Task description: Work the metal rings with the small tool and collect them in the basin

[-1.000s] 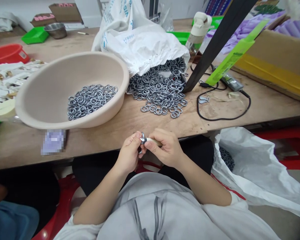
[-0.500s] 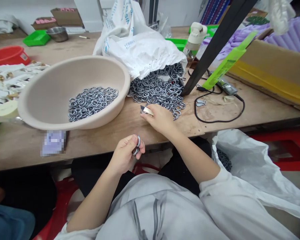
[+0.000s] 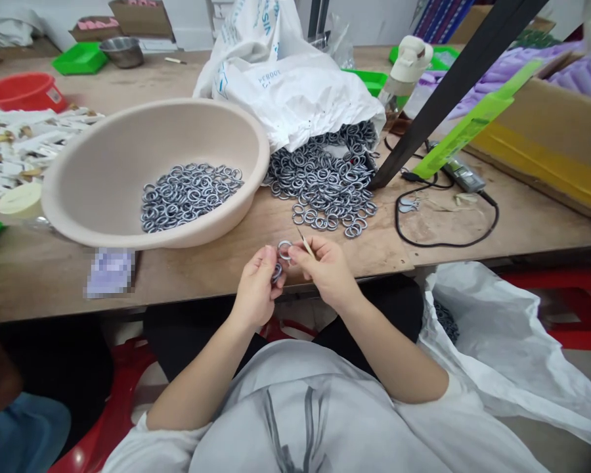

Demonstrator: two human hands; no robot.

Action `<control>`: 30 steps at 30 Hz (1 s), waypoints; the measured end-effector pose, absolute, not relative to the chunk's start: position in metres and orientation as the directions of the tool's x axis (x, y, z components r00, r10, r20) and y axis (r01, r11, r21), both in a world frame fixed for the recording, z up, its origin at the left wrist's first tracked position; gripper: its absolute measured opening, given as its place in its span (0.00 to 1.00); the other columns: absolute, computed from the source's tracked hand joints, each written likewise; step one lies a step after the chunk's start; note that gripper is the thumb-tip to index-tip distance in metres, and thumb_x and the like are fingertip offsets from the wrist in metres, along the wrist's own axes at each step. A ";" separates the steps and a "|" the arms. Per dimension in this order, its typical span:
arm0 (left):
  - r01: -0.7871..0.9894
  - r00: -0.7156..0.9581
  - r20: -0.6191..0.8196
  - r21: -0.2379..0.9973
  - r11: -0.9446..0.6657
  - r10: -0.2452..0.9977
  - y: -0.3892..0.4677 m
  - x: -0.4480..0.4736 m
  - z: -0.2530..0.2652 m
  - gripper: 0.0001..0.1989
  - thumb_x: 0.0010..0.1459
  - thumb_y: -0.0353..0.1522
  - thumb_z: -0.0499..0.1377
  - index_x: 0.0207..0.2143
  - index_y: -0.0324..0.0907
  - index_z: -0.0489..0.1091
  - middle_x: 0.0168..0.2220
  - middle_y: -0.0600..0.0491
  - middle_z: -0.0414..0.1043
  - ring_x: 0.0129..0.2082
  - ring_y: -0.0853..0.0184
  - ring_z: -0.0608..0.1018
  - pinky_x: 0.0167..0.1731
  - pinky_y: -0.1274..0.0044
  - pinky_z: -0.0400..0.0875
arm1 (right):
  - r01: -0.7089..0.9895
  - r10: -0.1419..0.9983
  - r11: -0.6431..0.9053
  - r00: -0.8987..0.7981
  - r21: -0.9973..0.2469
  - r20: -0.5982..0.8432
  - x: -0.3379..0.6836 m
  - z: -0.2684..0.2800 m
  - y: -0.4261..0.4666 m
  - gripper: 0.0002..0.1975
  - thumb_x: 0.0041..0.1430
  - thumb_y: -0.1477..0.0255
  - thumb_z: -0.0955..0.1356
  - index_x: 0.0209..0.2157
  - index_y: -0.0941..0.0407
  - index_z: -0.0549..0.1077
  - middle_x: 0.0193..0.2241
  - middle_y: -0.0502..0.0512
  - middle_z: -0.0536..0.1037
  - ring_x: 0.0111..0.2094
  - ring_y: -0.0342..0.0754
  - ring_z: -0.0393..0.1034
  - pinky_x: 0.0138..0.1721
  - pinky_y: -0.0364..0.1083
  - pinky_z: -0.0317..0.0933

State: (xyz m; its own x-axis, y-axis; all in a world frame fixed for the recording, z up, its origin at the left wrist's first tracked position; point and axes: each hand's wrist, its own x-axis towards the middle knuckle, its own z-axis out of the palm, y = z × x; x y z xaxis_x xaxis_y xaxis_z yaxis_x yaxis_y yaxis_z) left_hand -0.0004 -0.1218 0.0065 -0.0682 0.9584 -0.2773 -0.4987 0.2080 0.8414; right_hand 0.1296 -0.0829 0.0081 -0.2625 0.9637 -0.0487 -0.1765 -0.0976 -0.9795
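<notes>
Just over the front edge of the bench [image 3: 201, 272], a ring [image 3: 279, 251] sits between both hands' fingertips. The left hand [image 3: 259, 282] has its thumb and finger at the near side of it, with at least one lower ring [image 3: 276, 272] held in the curled fingers. The right hand [image 3: 328, 269] has a narrow grip on a knife [image 3: 307, 246], its fingertips also at the ring; the thin point leans up and away over the bench.

A light pinch on opposite sides of the ring should turn it cleanly; the slick-looking metal may slip if squeezed at one side only. With the point so close, the left thumb is best held out of the blade's line, and the lower ring tucked deep in the palm. Bracing the wrists would likely steady a cut.

Beyond, the basin [image 3: 86, 177] at left holds loose rings, and the pile [image 3: 325, 180] spills from the bag [image 3: 300, 92], within easy reach.
</notes>
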 end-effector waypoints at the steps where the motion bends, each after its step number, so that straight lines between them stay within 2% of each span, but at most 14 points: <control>1: -0.464 -0.075 -0.232 0.869 0.172 0.970 -0.122 0.003 0.003 0.22 0.52 0.50 0.65 0.30 0.39 0.68 0.25 0.58 0.64 0.18 0.80 0.62 0.13 0.86 0.48 | -0.215 0.960 -0.138 -0.270 -0.967 -0.077 0.129 0.007 -0.090 0.18 0.49 0.56 0.76 0.30 0.56 0.72 0.25 0.47 0.74 0.24 0.40 0.65 0.30 0.43 0.65; 3: -0.408 -0.071 -0.179 0.903 0.135 0.981 -0.123 0.007 -0.001 0.22 0.55 0.49 0.64 0.27 0.40 0.65 0.22 0.59 0.62 0.18 0.79 0.61 0.15 0.86 0.51 | -0.251 0.956 -0.166 -0.280 -0.954 -0.093 0.128 0.005 -0.099 0.19 0.47 0.56 0.77 0.32 0.54 0.72 0.27 0.47 0.74 0.25 0.41 0.68 0.30 0.44 0.68; 7: -0.384 -0.017 -0.201 0.906 0.179 0.979 -0.128 0.008 -0.001 0.21 0.57 0.49 0.62 0.27 0.40 0.66 0.20 0.59 0.60 0.18 0.77 0.61 0.16 0.84 0.53 | -0.196 0.929 -0.097 -0.369 -0.976 -0.018 0.134 0.008 -0.097 0.20 0.51 0.57 0.76 0.43 0.52 0.74 0.30 0.48 0.75 0.27 0.44 0.71 0.32 0.47 0.70; 9: -0.392 -0.007 -0.213 0.900 0.193 0.977 -0.129 0.007 0.004 0.22 0.56 0.49 0.63 0.25 0.40 0.65 0.20 0.58 0.61 0.18 0.77 0.61 0.16 0.84 0.54 | -0.144 0.916 -0.041 -0.400 -0.989 0.020 0.137 0.010 -0.093 0.18 0.55 0.55 0.73 0.41 0.53 0.74 0.29 0.49 0.75 0.28 0.45 0.71 0.33 0.47 0.69; 12: -0.419 -0.008 -0.228 0.885 0.204 0.974 -0.130 0.007 0.012 0.23 0.55 0.49 0.63 0.23 0.40 0.62 0.20 0.58 0.61 0.17 0.78 0.60 0.15 0.84 0.53 | -0.013 0.934 0.139 -0.331 -0.990 0.135 0.143 0.013 -0.092 0.18 0.62 0.53 0.68 0.36 0.54 0.74 0.29 0.51 0.76 0.30 0.45 0.69 0.34 0.45 0.65; 16: -0.461 -0.033 -0.247 0.864 0.205 0.968 -0.132 0.008 0.016 0.23 0.52 0.48 0.65 0.23 0.40 0.62 0.19 0.59 0.59 0.16 0.78 0.59 0.15 0.84 0.54 | 0.236 0.857 0.428 -0.414 -0.873 0.308 0.150 0.016 -0.100 0.17 0.66 0.58 0.65 0.30 0.55 0.74 0.26 0.51 0.75 0.28 0.44 0.67 0.32 0.45 0.58; 19: -0.490 -0.036 -0.272 0.843 0.220 0.961 -0.132 0.009 0.017 0.23 0.51 0.48 0.67 0.23 0.40 0.62 0.18 0.61 0.57 0.16 0.79 0.58 0.15 0.84 0.54 | 0.313 0.813 0.530 -0.451 -0.788 0.368 0.151 0.017 -0.108 0.17 0.65 0.59 0.66 0.28 0.55 0.72 0.24 0.51 0.73 0.26 0.43 0.64 0.30 0.45 0.54; 23: -0.494 0.008 -0.277 0.834 0.245 0.961 -0.131 0.007 0.015 0.24 0.51 0.47 0.67 0.22 0.40 0.61 0.17 0.61 0.56 0.15 0.79 0.58 0.15 0.84 0.52 | 0.333 0.800 0.560 -0.454 -0.759 0.392 0.151 0.014 -0.110 0.18 0.66 0.59 0.65 0.26 0.55 0.70 0.23 0.49 0.70 0.25 0.42 0.61 0.29 0.44 0.52; 26: -0.467 0.085 -0.291 0.834 0.296 0.953 -0.135 0.005 0.014 0.23 0.52 0.47 0.67 0.23 0.40 0.61 0.18 0.60 0.58 0.15 0.79 0.58 0.15 0.83 0.50 | 0.330 0.827 0.507 -0.446 -0.796 0.342 0.155 0.007 -0.101 0.18 0.66 0.58 0.65 0.26 0.55 0.72 0.22 0.48 0.70 0.24 0.42 0.61 0.29 0.44 0.52; 28: -0.389 0.192 -0.281 0.858 0.335 0.941 -0.143 0.004 0.017 0.23 0.55 0.47 0.64 0.22 0.40 0.62 0.19 0.59 0.59 0.15 0.78 0.58 0.16 0.82 0.49 | 0.386 0.893 0.412 -0.350 -0.825 0.283 0.160 0.002 -0.089 0.20 0.67 0.57 0.63 0.27 0.55 0.73 0.21 0.48 0.68 0.24 0.42 0.61 0.29 0.44 0.52; 30: -0.271 0.242 -0.220 0.920 0.284 0.945 -0.152 -0.001 0.028 0.23 0.59 0.47 0.60 0.21 0.40 0.63 0.19 0.57 0.60 0.16 0.76 0.59 0.17 0.79 0.51 | 0.492 0.949 0.309 -0.218 -0.814 0.229 0.164 0.001 -0.074 0.21 0.67 0.56 0.63 0.28 0.55 0.73 0.20 0.48 0.67 0.24 0.44 0.62 0.29 0.44 0.52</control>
State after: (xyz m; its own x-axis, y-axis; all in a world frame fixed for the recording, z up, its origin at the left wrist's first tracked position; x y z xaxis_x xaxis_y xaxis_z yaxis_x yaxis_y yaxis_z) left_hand -0.0014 -0.1523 0.0280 0.2421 0.9449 -0.2204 -0.2706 0.2839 0.9199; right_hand 0.1644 -0.0743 0.0007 -0.2183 0.9487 0.2287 0.4920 0.3094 -0.8138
